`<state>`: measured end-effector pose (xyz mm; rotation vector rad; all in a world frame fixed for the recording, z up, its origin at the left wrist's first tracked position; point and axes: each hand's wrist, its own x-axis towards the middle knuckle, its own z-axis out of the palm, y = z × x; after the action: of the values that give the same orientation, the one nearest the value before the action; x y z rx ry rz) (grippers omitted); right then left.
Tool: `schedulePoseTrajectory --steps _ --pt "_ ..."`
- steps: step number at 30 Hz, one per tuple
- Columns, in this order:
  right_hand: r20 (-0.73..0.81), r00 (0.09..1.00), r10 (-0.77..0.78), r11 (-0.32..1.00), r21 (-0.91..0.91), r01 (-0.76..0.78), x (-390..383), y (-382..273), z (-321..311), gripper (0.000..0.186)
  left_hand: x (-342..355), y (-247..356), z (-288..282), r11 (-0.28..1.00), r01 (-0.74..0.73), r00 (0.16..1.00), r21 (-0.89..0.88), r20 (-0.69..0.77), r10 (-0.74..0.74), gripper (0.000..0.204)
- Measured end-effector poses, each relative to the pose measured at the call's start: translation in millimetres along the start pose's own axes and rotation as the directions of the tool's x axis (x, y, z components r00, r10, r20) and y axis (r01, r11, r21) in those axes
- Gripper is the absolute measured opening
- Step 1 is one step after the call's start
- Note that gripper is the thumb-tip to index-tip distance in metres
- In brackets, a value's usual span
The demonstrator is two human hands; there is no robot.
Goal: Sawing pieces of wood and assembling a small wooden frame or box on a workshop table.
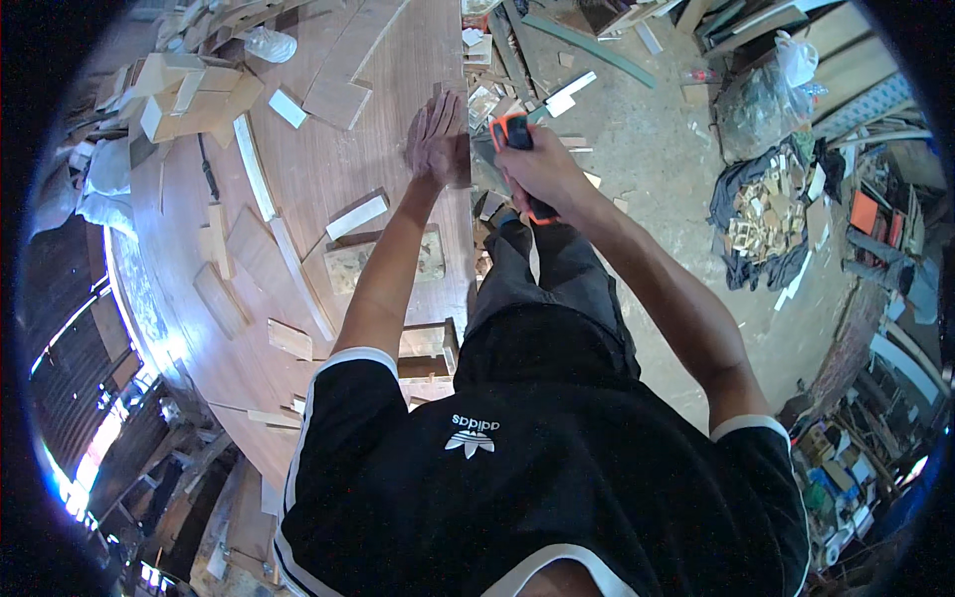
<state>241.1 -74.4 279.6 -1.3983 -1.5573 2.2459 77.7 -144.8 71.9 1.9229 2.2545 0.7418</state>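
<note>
My left hand (434, 139) lies flat, fingers stretched forward, on a brown wood piece at the right edge of the wooden worktable (398, 209). Just past that edge, my right hand (549, 171) is closed round the orange and black handle of a handsaw (511, 129). A little of its grey blade shows beside the table edge; the rest is hidden. Near my left forearm lie a short pale-edged wood block (358, 215) and a worn, stained rectangular board (434, 254). Closer to my body is an open wooden box frame (426, 340).
Long wood strips (255, 169), offcuts and a cardboard box (189, 99) lie on the table's left. Wood scraps litter the floor right of the table. Farther right are a dark sack of offcuts (771, 214) and a clear plastic bag (756, 109).
</note>
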Motion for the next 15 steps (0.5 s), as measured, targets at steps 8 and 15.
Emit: schedulePoseTrajectory --steps 8,15 --pt "0.000 0.992 0.127 0.943 0.310 -0.121 27.7 -31.8 32.8 0.010 2.4 2.4 -1.8 0.994 -0.012 0.832 0.106 0.552 -0.049 0.060" --pt "-0.074 0.979 0.191 0.920 0.362 -0.152 47.7 -11.6 39.5 0.010 -1.4 -10.6 18.0 0.965 0.074 0.549 0.251 0.798 -0.249 0.063"
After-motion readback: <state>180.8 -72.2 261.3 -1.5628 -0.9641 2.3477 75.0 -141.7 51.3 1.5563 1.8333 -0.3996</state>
